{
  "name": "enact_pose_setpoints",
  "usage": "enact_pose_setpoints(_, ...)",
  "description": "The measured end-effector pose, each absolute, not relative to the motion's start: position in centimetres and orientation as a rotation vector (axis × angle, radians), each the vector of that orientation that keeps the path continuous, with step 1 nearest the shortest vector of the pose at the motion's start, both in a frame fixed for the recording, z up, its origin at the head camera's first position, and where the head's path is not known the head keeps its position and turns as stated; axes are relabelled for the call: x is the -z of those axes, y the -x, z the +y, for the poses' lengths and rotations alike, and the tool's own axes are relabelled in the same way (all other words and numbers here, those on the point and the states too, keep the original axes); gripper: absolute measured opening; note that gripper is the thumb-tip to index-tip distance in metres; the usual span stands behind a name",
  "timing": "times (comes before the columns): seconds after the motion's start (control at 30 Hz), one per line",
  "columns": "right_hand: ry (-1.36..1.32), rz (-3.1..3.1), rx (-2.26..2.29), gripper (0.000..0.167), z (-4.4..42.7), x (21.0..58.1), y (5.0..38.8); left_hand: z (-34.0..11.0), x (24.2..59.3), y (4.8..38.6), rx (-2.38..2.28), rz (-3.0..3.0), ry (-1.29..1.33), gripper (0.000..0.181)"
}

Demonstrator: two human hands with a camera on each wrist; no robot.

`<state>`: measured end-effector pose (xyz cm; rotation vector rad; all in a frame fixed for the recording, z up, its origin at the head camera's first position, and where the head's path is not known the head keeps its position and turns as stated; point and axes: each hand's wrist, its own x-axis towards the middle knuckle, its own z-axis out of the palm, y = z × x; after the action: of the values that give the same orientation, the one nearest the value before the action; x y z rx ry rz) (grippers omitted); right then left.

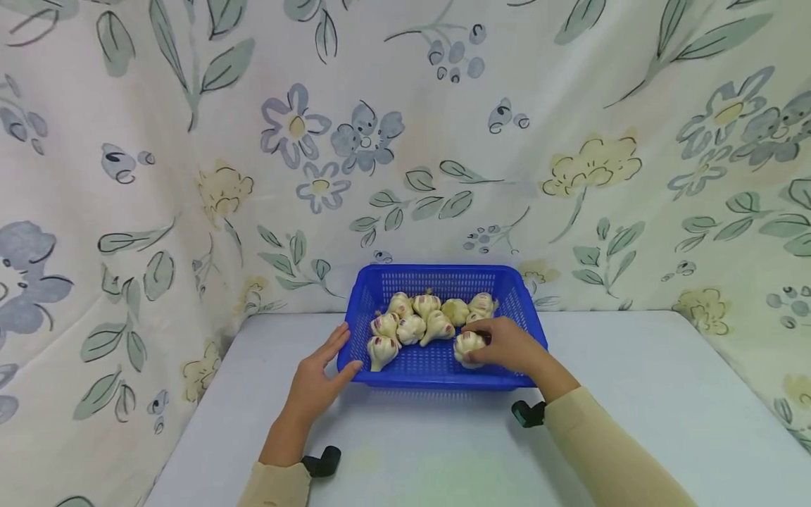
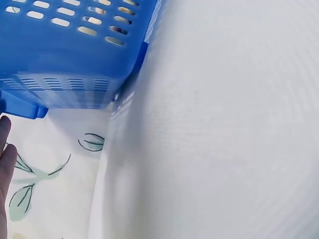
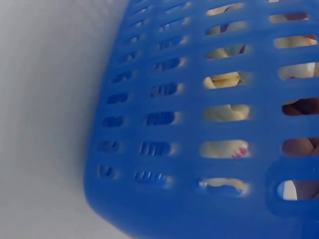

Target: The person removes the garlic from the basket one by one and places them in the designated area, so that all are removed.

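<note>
Several garlic bulbs (image 1: 411,329), whitish with purple-red patches, lie in a blue plastic basket (image 1: 443,380) with slotted walls. Inside its front right part, my right hand (image 1: 507,345) grips one garlic bulb (image 1: 467,348) between thumb and fingers. At the basket's left front corner, my left hand (image 1: 319,377) rests against the rim with fingers extended and thumb apart. In the left wrist view only some fingers (image 2: 6,164) show, at the left edge beside the basket (image 2: 65,55). Through the slots of the basket wall (image 3: 189,134), the right wrist view shows parts of bulbs and fingers.
The basket stands on a white tabletop (image 1: 412,451), near its back edge. Behind the table and along its left hangs a floral cloth (image 1: 405,141). Dark wrist-worn pieces (image 1: 324,462) sit at both wrists, below tan sleeves (image 1: 608,447).
</note>
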<state>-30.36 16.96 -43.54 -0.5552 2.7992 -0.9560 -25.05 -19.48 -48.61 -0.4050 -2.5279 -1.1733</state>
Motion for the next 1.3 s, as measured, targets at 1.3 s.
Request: enact_pose_setpoints(1.3,0.304,2.704,1.743,0.059,18.7,42.7,29.9,-19.3,49.2,25.1,1.074,-2.460,0.463,0.056)
